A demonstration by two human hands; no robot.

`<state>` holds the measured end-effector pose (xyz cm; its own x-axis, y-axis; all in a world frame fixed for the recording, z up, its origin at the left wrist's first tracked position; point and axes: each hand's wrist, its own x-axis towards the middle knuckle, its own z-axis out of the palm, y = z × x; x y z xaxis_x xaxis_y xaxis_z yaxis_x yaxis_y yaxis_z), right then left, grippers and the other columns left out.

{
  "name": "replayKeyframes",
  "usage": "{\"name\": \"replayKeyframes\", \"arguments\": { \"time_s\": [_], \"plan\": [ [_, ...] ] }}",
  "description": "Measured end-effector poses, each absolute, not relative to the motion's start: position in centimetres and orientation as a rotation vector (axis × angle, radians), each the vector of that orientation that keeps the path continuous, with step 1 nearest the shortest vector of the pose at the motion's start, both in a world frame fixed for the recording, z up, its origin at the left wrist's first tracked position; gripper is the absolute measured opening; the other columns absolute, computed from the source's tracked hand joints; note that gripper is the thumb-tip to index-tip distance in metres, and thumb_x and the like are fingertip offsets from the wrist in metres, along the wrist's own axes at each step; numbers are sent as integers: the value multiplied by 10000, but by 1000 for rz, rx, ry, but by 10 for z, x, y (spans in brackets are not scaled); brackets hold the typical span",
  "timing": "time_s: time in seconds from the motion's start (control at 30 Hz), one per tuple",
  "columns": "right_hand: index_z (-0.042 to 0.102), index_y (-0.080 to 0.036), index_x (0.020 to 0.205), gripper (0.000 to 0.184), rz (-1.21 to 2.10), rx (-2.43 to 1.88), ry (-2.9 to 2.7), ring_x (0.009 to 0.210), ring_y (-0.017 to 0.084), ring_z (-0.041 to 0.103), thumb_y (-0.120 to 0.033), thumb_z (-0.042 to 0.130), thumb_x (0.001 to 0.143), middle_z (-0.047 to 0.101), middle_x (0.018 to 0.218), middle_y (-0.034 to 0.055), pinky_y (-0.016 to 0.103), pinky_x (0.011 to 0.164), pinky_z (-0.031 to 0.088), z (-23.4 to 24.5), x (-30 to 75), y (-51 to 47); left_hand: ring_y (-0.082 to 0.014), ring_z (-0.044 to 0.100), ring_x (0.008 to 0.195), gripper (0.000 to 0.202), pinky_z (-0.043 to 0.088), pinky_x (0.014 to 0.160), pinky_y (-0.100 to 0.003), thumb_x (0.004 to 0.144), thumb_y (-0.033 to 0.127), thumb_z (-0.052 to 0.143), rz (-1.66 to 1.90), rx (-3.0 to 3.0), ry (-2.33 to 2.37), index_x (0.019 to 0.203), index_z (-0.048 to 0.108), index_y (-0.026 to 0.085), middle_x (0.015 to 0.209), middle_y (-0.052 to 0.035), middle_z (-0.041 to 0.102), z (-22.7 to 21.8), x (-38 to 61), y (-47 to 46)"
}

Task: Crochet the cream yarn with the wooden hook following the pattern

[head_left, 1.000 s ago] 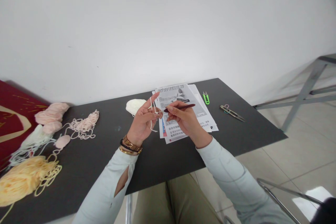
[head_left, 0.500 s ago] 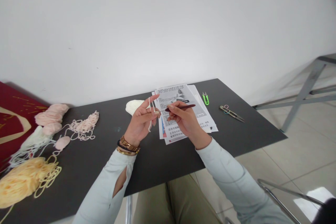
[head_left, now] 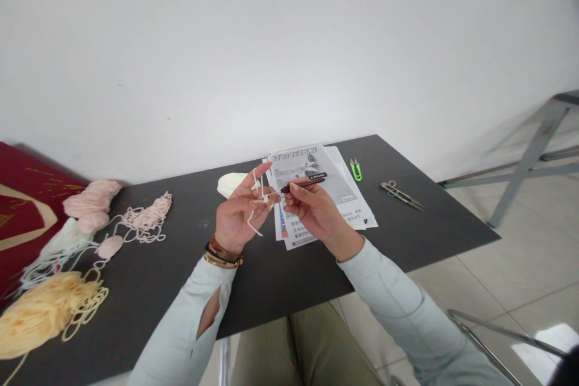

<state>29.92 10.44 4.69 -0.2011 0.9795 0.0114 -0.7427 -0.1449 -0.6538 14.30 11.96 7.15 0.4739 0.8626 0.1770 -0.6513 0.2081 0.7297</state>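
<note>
White yarn point(head_left: 262, 186) runs over the raised index finger of my left hand point(head_left: 239, 214), and a loose tail hangs below the fingers. That hand is closed on the yarn, with thumb and fingers bent around it. A crochet hook with a dark brown handle point(head_left: 304, 184) is gripped in my right hand point(head_left: 319, 211) like a pencil. Its thin metal shaft points left and meets the yarn at my left fingertips; the exact loop is too small to make out. Behind my left hand lies a white ball of yarn point(head_left: 230, 184).
Printed sheets point(head_left: 337, 175) lie under my hands on the dark table point(head_left: 190, 271). Green thread snips point(head_left: 356, 170) and metal scissors point(head_left: 402, 195) are at the right. Pink yarn point(head_left: 93, 202), yellow yarn point(head_left: 43, 310) and a red bag point(head_left: 27, 193) occupy the left.
The hook's shaft has drawn slightly left toward the yarn, and my left thumb has shifted back. The yarn tail now swings lower and to the right.
</note>
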Motion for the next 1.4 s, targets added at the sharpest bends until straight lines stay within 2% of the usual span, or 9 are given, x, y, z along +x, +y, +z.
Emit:
{"name": "replayKeyframes", "arguments": {
  "time_s": [0.1,0.23,0.43,0.87,1.13,1.4],
  "plan": [
    [675,-140,823,194,1714,-481,-622,540,72,632,-284,762,726,672,602,-31,184,571,593,47,299,103,-127,419,510,633,358,604,-286,591,64,542,1047,857,296,1220,599,116,446,33,416,72,143,118],
    [667,-142,813,210,1710,-484,-649,546,76,632,-332,734,754,671,610,-30,204,588,594,50,298,101,-130,388,500,633,320,581,-283,576,76,538,1014,841,301,1203,614,120,419,38,376,73,143,117],
    [656,-172,796,200,1600,-477,-729,547,89,629,-338,748,735,679,632,-29,207,530,569,54,299,99,-145,401,520,627,337,644,-315,562,90,543,963,811,295,1183,623,129,393,43,373,72,143,115],
    [581,-208,822,183,1378,-469,-952,536,96,597,-359,681,796,611,656,-50,255,492,593,55,302,96,-139,383,488,628,332,623,-320,559,85,525,945,780,282,1180,621,96,382,50,352,72,144,114],
    [571,-225,838,169,1256,-491,-981,621,89,570,-362,665,805,577,749,-37,224,509,590,56,301,91,-138,381,484,643,326,610,-316,569,86,528,937,795,282,1207,602,108,394,51,363,72,143,114],
    [588,-234,855,120,1069,-527,-1128,628,106,582,-348,623,840,554,765,-19,254,547,579,59,303,85,-124,394,472,649,356,627,-318,561,85,544,954,801,331,1209,591,99,419,55,371,73,143,115]
  ]
}}
